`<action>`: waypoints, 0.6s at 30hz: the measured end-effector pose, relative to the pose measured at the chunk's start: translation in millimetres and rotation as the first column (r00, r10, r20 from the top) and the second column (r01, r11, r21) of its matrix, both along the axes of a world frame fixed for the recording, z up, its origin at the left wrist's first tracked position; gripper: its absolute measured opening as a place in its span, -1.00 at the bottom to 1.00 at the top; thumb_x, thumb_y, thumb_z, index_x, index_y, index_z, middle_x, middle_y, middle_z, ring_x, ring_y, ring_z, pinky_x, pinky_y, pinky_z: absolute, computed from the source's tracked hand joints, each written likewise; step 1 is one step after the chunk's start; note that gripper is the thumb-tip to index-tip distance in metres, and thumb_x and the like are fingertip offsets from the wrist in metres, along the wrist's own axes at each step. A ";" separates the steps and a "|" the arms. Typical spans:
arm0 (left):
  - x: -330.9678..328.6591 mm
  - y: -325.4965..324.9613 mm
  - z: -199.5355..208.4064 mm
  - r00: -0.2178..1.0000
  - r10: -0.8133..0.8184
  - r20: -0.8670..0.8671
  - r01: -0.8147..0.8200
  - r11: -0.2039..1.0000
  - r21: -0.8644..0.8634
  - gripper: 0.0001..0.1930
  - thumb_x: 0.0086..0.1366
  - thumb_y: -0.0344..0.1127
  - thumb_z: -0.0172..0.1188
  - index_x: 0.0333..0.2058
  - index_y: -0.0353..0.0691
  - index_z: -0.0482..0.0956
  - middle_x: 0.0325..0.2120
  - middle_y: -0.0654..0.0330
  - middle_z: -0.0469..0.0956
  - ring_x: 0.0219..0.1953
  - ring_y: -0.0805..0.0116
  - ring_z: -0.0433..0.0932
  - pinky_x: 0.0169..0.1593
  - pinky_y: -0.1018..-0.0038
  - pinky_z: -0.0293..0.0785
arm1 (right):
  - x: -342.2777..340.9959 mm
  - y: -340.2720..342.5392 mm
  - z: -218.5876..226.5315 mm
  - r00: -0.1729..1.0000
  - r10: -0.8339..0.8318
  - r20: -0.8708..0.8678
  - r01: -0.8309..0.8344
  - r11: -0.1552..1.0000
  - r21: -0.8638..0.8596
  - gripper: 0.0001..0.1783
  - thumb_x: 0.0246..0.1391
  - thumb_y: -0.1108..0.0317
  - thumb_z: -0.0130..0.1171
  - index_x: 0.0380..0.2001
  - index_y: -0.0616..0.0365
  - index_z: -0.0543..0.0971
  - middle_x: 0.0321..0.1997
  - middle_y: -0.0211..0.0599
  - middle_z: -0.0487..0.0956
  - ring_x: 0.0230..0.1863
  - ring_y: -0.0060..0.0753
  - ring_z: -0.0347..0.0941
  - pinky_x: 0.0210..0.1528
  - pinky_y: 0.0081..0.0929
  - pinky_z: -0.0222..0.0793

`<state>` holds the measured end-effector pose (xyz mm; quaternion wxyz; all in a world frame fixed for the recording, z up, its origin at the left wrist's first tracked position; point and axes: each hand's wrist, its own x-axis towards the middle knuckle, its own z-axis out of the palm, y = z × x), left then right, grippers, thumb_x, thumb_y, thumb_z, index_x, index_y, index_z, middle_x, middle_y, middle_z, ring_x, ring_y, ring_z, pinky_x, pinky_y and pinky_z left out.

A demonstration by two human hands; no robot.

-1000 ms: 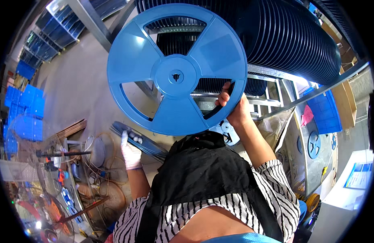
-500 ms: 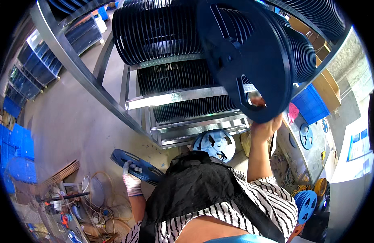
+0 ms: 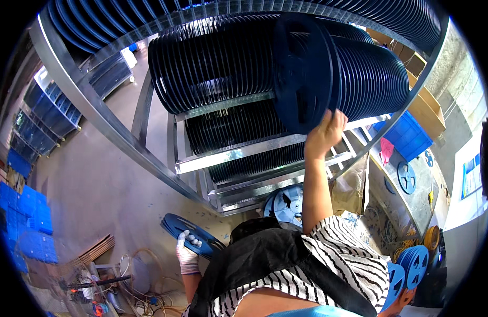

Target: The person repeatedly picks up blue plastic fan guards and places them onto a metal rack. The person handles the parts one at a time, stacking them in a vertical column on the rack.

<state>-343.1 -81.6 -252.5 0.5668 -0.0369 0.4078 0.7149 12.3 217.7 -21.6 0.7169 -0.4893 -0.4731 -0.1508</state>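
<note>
My right hand is bare and raised in front of me, its fingers closed on the lower edge of a large dark blue plastic reel. That reel stands tilted among the rows of similar thin reels in a metal rack. Low at my left side, my left hand wears a white glove and grips a blue reel, or a thin stack of them; its fingers pass through the cut-outs. My apron hides the near edge of what it holds.
Pale blue reels stand low beneath the rack, and more blue reels sit at my right. A blue crate lies beyond the rack on the right. Blue bins and cluttered equipment with cables are on the left.
My right hand has moved up and away with the large reel, which now sits in line with the rack's row. The rack appears lower in view. My left hand still holds its reel.
</note>
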 end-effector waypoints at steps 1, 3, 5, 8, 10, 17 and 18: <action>-0.2 0.8 1.4 1.000 0.011 -0.008 -0.012 1.000 -0.018 -0.76 0.25 -0.13 0.18 -0.26 -0.18 0.53 -0.54 0.26 0.49 -0.56 0.35 0.44 -0.40 0.32 0.43 | -0.9 13.5 -4.7 0.986 -0.118 0.113 0.116 0.993 0.024 -0.78 0.13 0.50 0.08 -0.14 0.27 0.54 -0.11 -0.10 0.44 -0.01 -0.18 0.32 0.07 -0.32 0.20; 0.2 -0.4 3.7 0.999 0.027 -0.023 -0.029 0.997 -0.065 -0.76 0.24 -0.14 0.19 -0.27 -0.18 0.54 -0.54 0.27 0.49 -0.56 0.36 0.43 -0.40 0.32 0.43 | -6.0 36.0 -21.1 0.942 -0.244 0.231 0.279 0.951 -0.136 -0.39 0.03 0.41 0.17 0.20 -0.12 0.36 0.26 0.00 0.24 0.32 0.14 0.04 0.30 0.03 -0.06; -2.3 -1.9 1.4 0.999 0.015 -0.035 -0.018 0.997 -0.074 -0.77 0.24 -0.15 0.19 -0.26 -0.18 0.54 -0.55 0.27 0.49 -0.56 0.36 0.44 -0.40 0.32 0.44 | -0.6 51.6 -61.1 0.898 -0.285 0.335 0.321 0.946 -0.056 -0.35 0.06 0.36 0.15 0.25 -0.23 0.27 0.36 0.05 0.10 0.39 0.25 -0.11 0.34 0.13 -0.18; 5.0 0.0 6.5 1.000 -0.006 -0.028 0.005 0.999 -0.032 -0.76 0.24 -0.16 0.19 -0.22 -0.18 0.54 -0.56 0.26 0.51 -0.55 0.34 0.45 -0.40 0.31 0.45 | 6.9 50.4 -97.9 0.885 -0.223 0.409 0.282 0.955 -0.088 -0.41 0.07 0.36 0.11 0.20 -0.23 0.32 0.40 0.10 0.01 0.41 0.34 -0.20 0.34 0.22 -0.28; 12.8 1.8 11.3 1.000 -0.016 -0.027 0.014 0.999 -0.050 -0.75 0.25 -0.16 0.18 -0.22 -0.19 0.54 -0.55 0.25 0.52 -0.55 0.34 0.45 -0.40 0.30 0.46 | 11.6 38.2 -116.1 0.871 -0.153 0.467 0.293 0.925 -0.243 -0.44 0.04 0.38 0.08 0.16 -0.26 0.37 0.41 0.13 -0.04 0.41 0.38 -0.24 0.35 0.23 -0.34; 49.0 2.5 47.4 0.987 -0.043 -0.153 0.050 0.998 0.042 -0.76 0.29 -0.22 0.13 -0.18 -0.25 0.53 -0.55 0.26 0.50 -0.59 0.39 0.43 -0.45 0.38 0.43 | 21.4 -18.7 -166.1 0.868 0.171 0.466 -0.081 0.975 -0.207 -0.31 -0.07 0.38 0.21 0.20 -0.28 0.33 0.40 0.07 0.01 0.42 0.23 -0.14 0.35 0.17 -0.25; 52.8 -0.5 55.8 0.983 -0.048 -0.178 0.068 0.992 0.105 -0.76 0.30 -0.23 0.11 -0.17 -0.26 0.53 -0.56 0.27 0.49 -0.60 0.41 0.41 -0.47 0.40 0.41 | 16.0 -43.9 -168.9 0.792 0.373 0.484 -0.240 0.918 -0.315 -0.28 -0.09 0.39 0.22 0.21 -0.24 0.33 0.40 0.02 0.04 0.41 0.19 -0.11 0.35 0.15 -0.20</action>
